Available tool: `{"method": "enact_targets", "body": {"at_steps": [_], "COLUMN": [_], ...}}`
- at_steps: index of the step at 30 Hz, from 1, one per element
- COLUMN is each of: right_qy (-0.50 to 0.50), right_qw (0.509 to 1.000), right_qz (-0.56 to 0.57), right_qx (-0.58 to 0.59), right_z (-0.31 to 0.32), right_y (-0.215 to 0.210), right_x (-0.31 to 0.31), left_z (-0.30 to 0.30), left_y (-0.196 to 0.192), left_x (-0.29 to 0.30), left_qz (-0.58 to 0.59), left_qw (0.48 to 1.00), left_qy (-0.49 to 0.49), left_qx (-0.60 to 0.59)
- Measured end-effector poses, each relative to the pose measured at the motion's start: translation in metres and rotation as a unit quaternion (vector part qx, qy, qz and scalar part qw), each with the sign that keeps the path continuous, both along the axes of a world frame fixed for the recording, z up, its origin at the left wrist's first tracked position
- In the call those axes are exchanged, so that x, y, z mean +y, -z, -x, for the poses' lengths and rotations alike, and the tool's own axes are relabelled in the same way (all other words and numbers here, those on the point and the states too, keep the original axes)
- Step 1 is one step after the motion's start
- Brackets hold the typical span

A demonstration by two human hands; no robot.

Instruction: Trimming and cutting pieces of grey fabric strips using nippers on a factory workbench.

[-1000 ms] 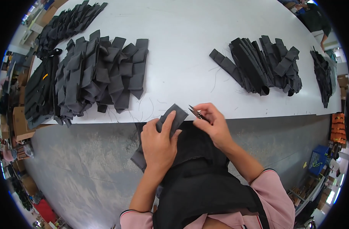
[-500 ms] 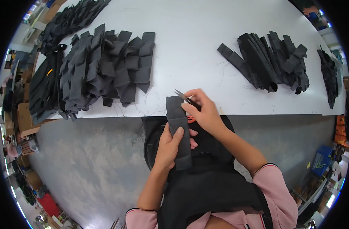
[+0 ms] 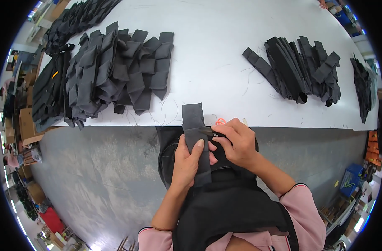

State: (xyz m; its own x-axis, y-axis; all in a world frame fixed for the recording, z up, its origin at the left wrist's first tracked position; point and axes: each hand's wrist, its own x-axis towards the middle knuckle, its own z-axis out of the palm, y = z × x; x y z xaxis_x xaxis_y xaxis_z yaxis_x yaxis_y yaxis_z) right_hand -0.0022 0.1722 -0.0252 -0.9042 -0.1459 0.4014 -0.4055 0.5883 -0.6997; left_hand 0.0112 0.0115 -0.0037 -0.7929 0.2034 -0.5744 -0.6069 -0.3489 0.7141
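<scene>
A dark grey fabric strip (image 3: 193, 115) with layered folds stands lengthwise over my lap, its upper end lying across the white table's front edge. My left hand (image 3: 189, 161) is closed on it, thumb on the front and fingertips showing past its right side. In my right hand (image 3: 240, 142) are small black thread snips (image 3: 214, 134), pinched between thumb and fingers. Their tips reach the strip's right edge, just above my left thumb; whether the blades touch a thread is too small to tell.
On the white table (image 3: 212, 62), a big pile of grey fabric strips (image 3: 120, 71) lies left, beside black pieces (image 3: 51, 92). A smaller bundle (image 3: 295, 69) lies right, with another dark bundle (image 3: 361, 88) at the far right edge. Loose threads and an orange loop (image 3: 220, 121) lie near the front edge.
My right hand has moved down and slightly right, bringing the snips from above the strip's top end to its right edge. My left hand keeps its hold on the strip.
</scene>
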Motion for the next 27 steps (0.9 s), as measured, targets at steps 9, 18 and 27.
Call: {"method": "enact_targets", "body": {"at_steps": [9,18,27], "right_qy": [0.011,-0.012,-0.028], "right_qw": [1.0,0.999,0.999], "right_qz": [0.011,0.006,-0.04], "right_qx": [0.015,-0.036,0.003], "right_z": [-0.0065,-0.0077,-0.0029], "right_y": [-0.0029,-0.0029,-0.006], "right_x": [0.0025,-0.0001,0.0041], "left_z": [-0.002,-0.0023,-0.0014], "left_y": [0.0005,0.0032,-0.0016], "left_x": [0.0003,-0.0011,-0.0033], "left_qz": [0.012,0.015,0.034], "left_qw": [1.0,0.999,0.999], "left_qy": [-0.015,-0.017,0.005], "left_qx": [0.012,0.028,0.03]}}
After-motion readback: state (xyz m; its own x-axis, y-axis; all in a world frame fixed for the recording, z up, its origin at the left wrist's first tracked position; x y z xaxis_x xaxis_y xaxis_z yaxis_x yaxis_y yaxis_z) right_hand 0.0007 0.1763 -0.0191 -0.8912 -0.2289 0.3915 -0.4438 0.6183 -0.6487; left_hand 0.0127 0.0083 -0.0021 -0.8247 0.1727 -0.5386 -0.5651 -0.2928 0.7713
